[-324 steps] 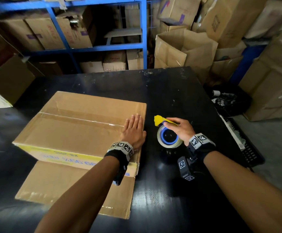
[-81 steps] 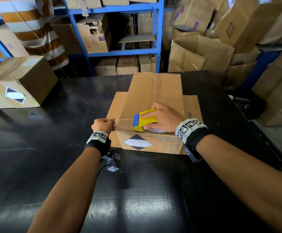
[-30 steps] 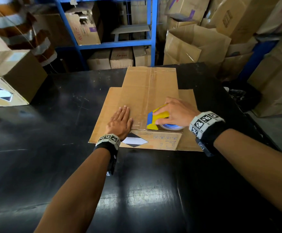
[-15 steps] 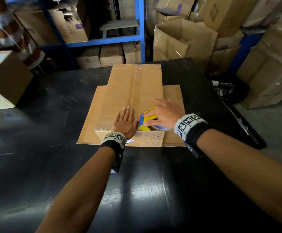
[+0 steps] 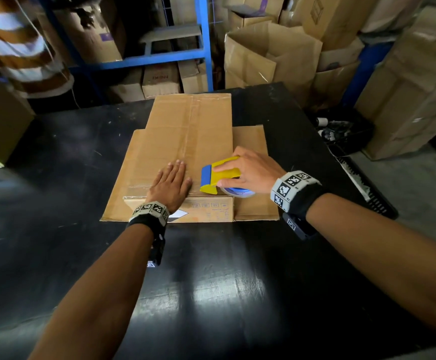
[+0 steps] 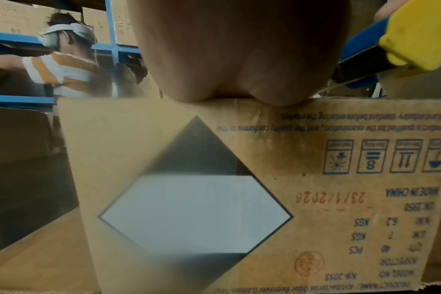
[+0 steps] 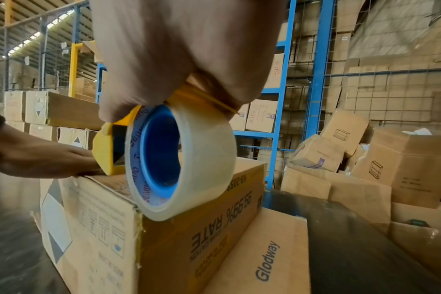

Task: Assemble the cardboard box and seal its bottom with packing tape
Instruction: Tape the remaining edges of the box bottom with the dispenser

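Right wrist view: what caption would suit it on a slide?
Right hand grips a yellow tape dispenser, its clear roll resting on the cardboard box.

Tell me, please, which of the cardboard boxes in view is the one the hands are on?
The box on the black table with the black-and-white diamond label: left hand flat on top, right hand gripping the tape dispenser.

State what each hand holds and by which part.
Right hand grips the tape dispenser by its yellow top. Left hand holds nothing, pressing flat on the cardboard box.
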